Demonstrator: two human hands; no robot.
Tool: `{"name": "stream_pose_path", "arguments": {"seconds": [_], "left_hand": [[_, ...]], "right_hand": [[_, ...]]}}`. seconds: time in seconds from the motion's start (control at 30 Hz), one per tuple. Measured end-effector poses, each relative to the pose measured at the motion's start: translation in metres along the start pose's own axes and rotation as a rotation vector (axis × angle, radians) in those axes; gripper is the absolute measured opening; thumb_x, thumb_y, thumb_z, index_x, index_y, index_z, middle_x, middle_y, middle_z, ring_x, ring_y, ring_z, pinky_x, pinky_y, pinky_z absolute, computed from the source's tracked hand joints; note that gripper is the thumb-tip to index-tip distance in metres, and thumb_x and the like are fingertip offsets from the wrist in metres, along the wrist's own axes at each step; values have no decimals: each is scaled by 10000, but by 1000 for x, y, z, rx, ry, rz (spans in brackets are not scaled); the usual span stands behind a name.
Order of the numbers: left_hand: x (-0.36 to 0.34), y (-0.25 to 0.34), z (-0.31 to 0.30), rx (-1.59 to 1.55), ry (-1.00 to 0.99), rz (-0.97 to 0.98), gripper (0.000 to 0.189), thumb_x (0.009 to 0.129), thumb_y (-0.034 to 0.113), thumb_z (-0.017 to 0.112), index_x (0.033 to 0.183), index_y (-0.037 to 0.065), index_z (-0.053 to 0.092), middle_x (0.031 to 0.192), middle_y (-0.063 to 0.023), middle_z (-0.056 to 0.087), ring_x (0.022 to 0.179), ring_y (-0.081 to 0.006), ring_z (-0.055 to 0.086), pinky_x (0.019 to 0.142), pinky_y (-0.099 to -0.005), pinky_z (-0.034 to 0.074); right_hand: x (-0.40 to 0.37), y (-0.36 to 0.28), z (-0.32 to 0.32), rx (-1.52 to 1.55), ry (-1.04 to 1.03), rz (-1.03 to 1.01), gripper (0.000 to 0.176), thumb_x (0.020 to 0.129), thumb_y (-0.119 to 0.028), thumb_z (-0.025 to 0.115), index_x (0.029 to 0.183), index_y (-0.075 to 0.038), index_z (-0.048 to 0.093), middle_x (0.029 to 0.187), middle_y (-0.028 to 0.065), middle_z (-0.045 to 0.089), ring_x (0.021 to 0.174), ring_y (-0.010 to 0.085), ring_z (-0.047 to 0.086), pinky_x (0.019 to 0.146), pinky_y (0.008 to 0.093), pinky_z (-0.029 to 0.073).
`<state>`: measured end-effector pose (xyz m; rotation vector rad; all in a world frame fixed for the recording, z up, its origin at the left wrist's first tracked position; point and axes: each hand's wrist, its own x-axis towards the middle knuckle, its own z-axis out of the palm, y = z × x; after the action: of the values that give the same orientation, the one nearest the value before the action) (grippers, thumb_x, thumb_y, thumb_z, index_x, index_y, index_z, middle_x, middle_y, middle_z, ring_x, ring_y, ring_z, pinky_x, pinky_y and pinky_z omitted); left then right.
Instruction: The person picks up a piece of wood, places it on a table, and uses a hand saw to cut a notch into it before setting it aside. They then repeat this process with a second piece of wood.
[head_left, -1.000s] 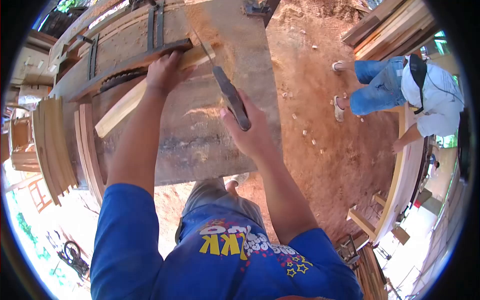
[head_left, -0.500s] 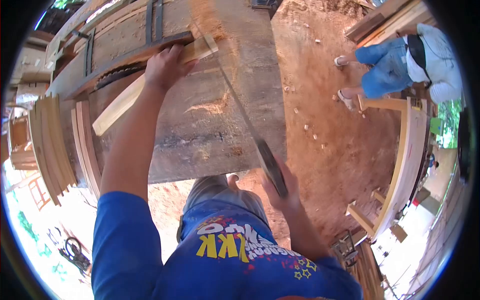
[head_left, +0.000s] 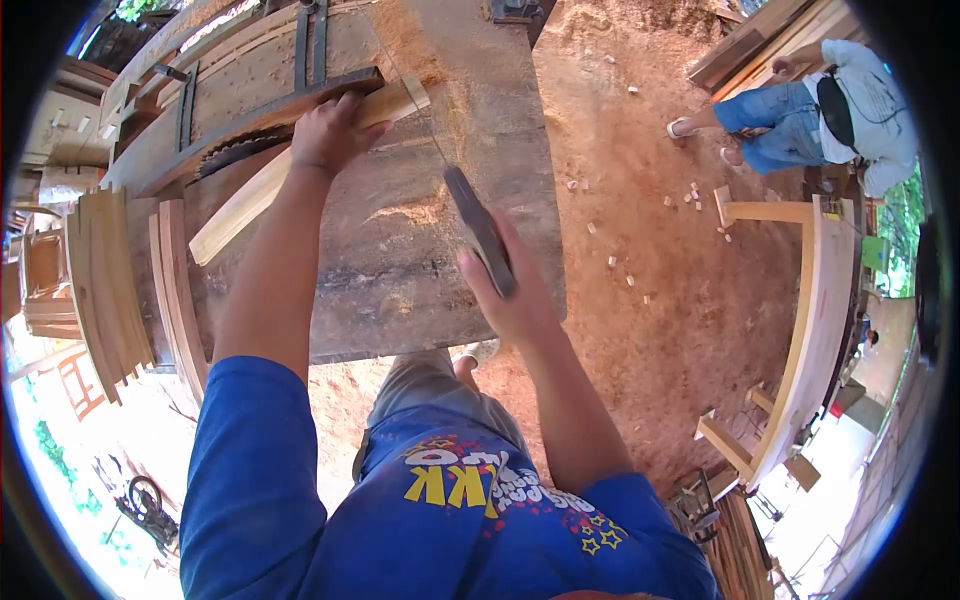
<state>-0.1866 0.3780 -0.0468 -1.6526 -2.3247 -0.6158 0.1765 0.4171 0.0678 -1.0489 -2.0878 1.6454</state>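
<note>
A pale wooden strip (head_left: 243, 206) lies slanted on the workbench (head_left: 350, 310), its far end beside a dark wooden bar (head_left: 270, 108). My left hand (head_left: 335, 135) is closed over the strip near that end, against the bar. My right hand (head_left: 515, 275) grips the dark handle of a handsaw (head_left: 475, 220). The thin blade runs up and away from the handle and crosses the strip just right of my left hand. Sawdust (head_left: 405, 45) lies along the blade's line and on the bench top.
A dark toothed blade (head_left: 235, 155) shows beside the bar. Stacked strips (head_left: 105, 280) hang over the bench's left side. A person in blue shorts (head_left: 780, 120) stands at right by a wooden frame (head_left: 800, 340). Small wood offcuts (head_left: 690, 195) dot the dirt floor.
My right hand has pushed the handsaw forward and up-left, bringing its handle closer to the strip. My left hand stays on the strip. The other person's legs and arm have shifted.
</note>
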Motion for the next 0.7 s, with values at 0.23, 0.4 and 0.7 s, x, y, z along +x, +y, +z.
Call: {"name": "stream_pose_path", "arguments": {"seconds": [0.23, 0.4, 0.7], "left_hand": [[-2, 4, -3, 2, -41, -29, 590, 856, 660, 816, 1075, 131, 674, 892, -166, 778, 848, -422, 773, 713, -551, 629], [0, 5, -8, 27, -81, -25, 592, 847, 653, 828, 1099, 136, 687, 893, -157, 780, 810, -412, 774, 684, -528, 633], [1, 5, -5, -14, -59, -41, 571, 825, 632, 856, 1075, 146, 691, 898, -153, 779, 823, -400, 778, 703, -543, 636]], "right_hand": [[-184, -17, -74, -153, -60, 254, 672, 962, -145, 772, 1562, -8, 500, 1136, 202, 796, 1007, 257, 813, 855, 359, 617], [-76, 10, -32, -12, -16, 84, 593, 983, -124, 748, 1522, -21, 524, 1010, 170, 754, 846, 256, 772, 758, 388, 599], [74, -27, 12, 39, -1, -5, 541, 1016, -295, 745, 1460, -39, 573, 755, 134, 652, 690, 275, 681, 701, 410, 539]]}}
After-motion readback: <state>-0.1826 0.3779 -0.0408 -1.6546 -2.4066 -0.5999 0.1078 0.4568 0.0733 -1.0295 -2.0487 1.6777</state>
